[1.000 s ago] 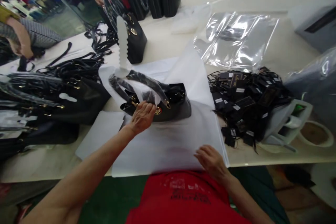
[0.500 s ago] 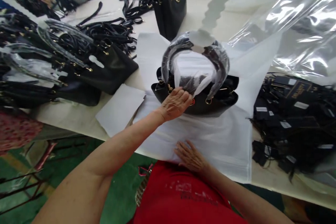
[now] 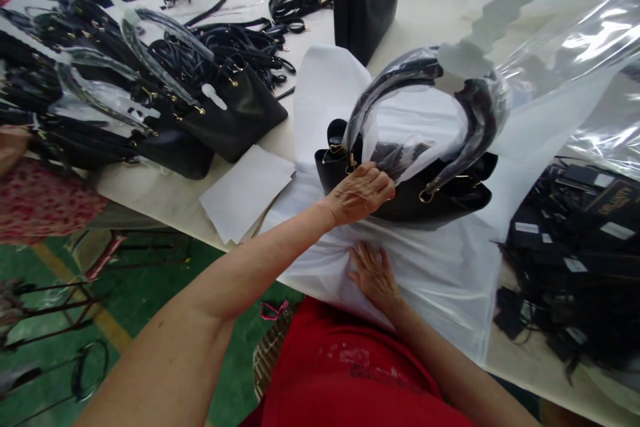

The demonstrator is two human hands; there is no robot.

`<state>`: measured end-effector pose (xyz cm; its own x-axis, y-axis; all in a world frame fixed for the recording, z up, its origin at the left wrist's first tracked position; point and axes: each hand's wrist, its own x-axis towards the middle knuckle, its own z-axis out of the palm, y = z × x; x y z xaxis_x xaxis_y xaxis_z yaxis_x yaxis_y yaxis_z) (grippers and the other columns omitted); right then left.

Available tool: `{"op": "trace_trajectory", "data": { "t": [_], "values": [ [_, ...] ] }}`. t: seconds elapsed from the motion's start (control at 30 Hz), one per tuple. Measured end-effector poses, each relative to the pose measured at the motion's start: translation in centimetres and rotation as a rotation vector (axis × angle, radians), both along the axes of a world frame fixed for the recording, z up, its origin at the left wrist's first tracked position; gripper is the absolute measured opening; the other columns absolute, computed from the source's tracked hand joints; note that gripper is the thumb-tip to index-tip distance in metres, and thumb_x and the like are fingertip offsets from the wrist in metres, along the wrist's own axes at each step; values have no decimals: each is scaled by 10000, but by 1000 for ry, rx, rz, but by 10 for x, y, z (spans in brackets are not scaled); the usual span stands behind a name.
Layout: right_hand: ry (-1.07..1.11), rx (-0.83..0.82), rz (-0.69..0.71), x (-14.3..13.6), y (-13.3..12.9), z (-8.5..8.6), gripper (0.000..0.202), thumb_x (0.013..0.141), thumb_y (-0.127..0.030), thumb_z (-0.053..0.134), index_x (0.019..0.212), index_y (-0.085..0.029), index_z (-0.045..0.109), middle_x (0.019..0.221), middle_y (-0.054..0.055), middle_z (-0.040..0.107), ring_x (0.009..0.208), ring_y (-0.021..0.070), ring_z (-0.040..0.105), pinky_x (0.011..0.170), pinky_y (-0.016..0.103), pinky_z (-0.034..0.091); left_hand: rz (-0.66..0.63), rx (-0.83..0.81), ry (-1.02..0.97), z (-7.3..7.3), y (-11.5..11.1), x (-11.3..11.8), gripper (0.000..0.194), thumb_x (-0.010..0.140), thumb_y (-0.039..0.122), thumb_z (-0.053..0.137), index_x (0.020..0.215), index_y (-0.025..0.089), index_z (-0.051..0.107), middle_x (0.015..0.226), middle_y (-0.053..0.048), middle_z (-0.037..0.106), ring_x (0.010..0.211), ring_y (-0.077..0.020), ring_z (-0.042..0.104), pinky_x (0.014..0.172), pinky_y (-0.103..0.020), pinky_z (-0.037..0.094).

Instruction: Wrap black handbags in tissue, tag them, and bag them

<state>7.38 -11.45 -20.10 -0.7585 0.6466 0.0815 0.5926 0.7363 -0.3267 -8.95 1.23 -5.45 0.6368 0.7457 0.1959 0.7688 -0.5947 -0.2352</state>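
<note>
A black handbag (image 3: 425,210) stands upright on a white plastic sheet (image 3: 450,293) in the middle of the table. Its two arched handles (image 3: 483,120) are wrapped in clear film, and white paper shows in its opening. My left hand (image 3: 363,193) grips the near top edge of the handbag, fingers curled over the rim, hiding part of the front. Below it, my right hand (image 3: 377,277) lies flat on the sheet with fingers spread, just in front of the handbag's base and holding nothing.
Black handbags (image 3: 245,110) and loose black straps (image 3: 270,40) crowd the left. A paper stack (image 3: 250,193) lies nearby. One handbag (image 3: 367,13) stands behind. Black tags (image 3: 580,260) and clear plastic (image 3: 595,40) cover the right. Another person's hand (image 3: 13,143) is at far left.
The view has turned, so the table's contents appear farther right. My right hand has slid forward on the sheet, nearer the handbag, wrinkling it. My left hand keeps its hold on the rim.
</note>
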Motion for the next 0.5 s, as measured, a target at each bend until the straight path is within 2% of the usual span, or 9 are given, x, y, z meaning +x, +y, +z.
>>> {"op": "trace_trajectory", "data": {
  "t": [0.1,0.23,0.3,0.4,0.5],
  "values": [
    [-17,-27,-68,-9,-4,8,529,880,-411,474,1284,-70,494,1376,191,440,1242,319,407,1077,543,175,8,13,-1,0,-1,1,260,928,140,300,1026,108,539,879,-71,604,867,-189,543,953,-372,355],
    [-61,-116,-161,-26,-20,25,766,830,-585,441,1276,37,467,1380,279,383,1261,372,369,1065,568,185,4,34,-9,1,-1,1,265,929,135,298,1013,110,548,865,-65,604,848,-186,545,940,-363,356],
    [-108,-160,-223,-36,-25,32,849,800,-623,443,1268,85,451,1380,319,349,1271,399,348,1055,590,182,4,18,1,1,-1,1,265,929,132,297,1023,109,544,867,-70,603,853,-186,542,940,-364,351],
    [-179,-188,-241,-49,-28,38,891,746,-602,512,1268,115,432,1387,354,299,1282,446,310,1039,624,172,8,7,13,2,-1,1,265,928,133,299,1035,110,541,867,-74,602,862,-190,539,943,-366,341],
    [-234,-196,-215,-56,-28,39,896,647,-506,644,1262,114,441,1376,377,293,1276,488,288,1025,646,171,14,17,10,2,-1,2,262,924,134,307,1026,112,548,863,-67,601,850,-192,538,939,-361,333]
  ]
}}
